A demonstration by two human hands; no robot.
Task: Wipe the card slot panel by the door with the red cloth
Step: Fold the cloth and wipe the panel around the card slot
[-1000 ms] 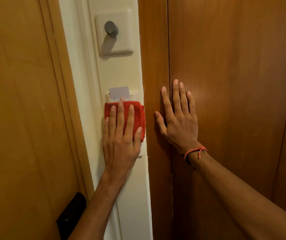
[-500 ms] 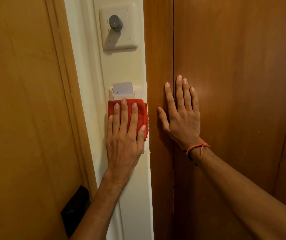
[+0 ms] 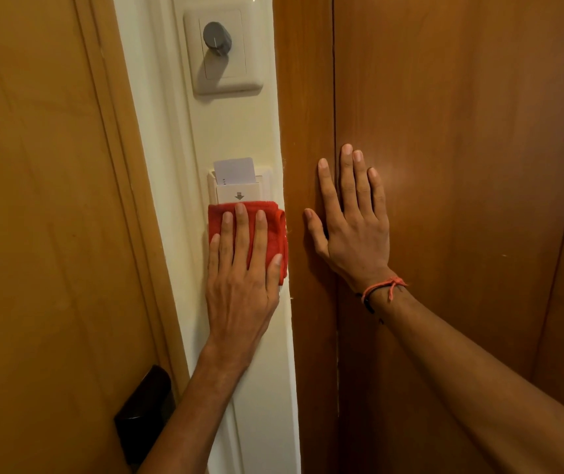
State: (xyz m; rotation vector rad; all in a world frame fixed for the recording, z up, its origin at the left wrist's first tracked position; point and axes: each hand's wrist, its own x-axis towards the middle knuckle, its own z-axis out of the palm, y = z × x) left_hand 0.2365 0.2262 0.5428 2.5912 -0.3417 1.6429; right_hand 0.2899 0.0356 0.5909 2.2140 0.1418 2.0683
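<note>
The white card slot panel (image 3: pixel 241 191) sits on a cream wall strip, with a white key card (image 3: pixel 234 170) standing in its slot and a small down arrow printed below. A folded red cloth (image 3: pixel 275 230) covers the panel's lower part. My left hand (image 3: pixel 243 268) lies flat on the cloth with fingers spread, pressing it to the wall. My right hand (image 3: pixel 350 220) rests flat and empty on the dark wooden panel (image 3: pixel 444 165) to the right, a red string bracelet (image 3: pixel 383 290) on its wrist.
Above the card panel is a white plate with a grey round knob (image 3: pixel 217 39). A light wooden door (image 3: pixel 34 217) fills the left side, with a black handle (image 3: pixel 144 412) low down. The cream wall strip (image 3: pixel 263 388) runs down between door and wood panel.
My left hand and the red cloth have slid down a little, baring the top of the card slot panel and its arrow. My right hand stays flat on the wood.
</note>
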